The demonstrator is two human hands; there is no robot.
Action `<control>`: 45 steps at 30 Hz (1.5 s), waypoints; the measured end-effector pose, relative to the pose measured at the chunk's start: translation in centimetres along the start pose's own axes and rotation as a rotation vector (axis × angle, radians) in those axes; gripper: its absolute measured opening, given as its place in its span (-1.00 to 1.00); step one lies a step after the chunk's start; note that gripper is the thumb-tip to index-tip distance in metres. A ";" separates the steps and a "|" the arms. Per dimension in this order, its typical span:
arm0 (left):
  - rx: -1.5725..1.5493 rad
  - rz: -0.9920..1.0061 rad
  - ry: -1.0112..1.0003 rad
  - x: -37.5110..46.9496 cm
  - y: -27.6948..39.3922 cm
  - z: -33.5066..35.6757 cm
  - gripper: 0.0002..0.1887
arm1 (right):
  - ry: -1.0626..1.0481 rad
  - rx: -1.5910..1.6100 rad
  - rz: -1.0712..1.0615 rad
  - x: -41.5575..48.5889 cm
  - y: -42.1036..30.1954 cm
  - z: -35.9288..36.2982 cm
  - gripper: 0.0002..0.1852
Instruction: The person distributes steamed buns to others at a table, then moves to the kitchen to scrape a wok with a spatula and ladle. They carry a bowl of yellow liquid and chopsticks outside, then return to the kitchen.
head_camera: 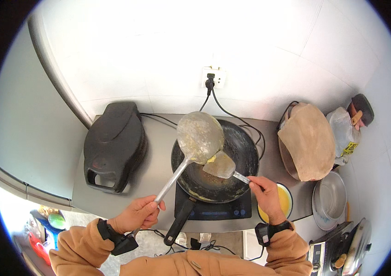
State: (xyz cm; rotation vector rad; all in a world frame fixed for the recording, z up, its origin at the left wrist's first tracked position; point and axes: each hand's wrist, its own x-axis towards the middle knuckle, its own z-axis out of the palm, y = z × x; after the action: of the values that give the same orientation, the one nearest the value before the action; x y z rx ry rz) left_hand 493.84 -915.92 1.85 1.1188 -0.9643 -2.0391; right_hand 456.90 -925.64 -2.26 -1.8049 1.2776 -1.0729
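Note:
My left hand (pixel 141 213) grips the long handle of a large round metal ladle (pixel 200 136), whose bowl is over the left part of a black frying pan (pixel 238 145). Yellowish residue coats the ladle. In my right hand (pixel 266 195) is the short visible handle of a metal spatula (pixel 220 166). The spatula's blade meets the ladle's lower edge in view, with a yellow scrap at that spot; firm contact is hard to tell. Brown specks dot the pan's bottom. The pan sits on a black induction cooktop (pixel 212 208), its handle (pixel 180 220) pointing towards me.
An enamel bowl (pixel 287 201) of yellow liquid stands beside my right wrist. A black clamshell electric cooker (pixel 114 145) is at left. Brown cloth (pixel 307 141) covers a container at right, near metal basins (pixel 330 196). Power cords (pixel 228 112) run behind the pan to a wall socket (pixel 219 77).

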 end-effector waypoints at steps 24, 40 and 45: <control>0.247 0.026 0.231 1.9 -2.4 1.9 -0.82 | -0.077 0.313 0.514 -2.1 -0.5 1.7 -0.78; 0.192 0.056 0.197 1.6 -2.0 2.0 -0.82 | 0.027 0.018 0.197 -2.7 0.9 1.4 -0.80; 0.186 0.000 0.178 1.5 -1.1 3.0 -0.81 | 0.087 -0.054 0.058 -3.0 1.7 2.6 -0.82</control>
State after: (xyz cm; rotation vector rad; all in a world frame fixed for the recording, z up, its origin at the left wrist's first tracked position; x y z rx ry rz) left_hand 490.34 -915.56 1.50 1.3717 -1.0788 -1.8420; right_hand 458.04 -923.10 -5.57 -1.7666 1.4148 -1.1046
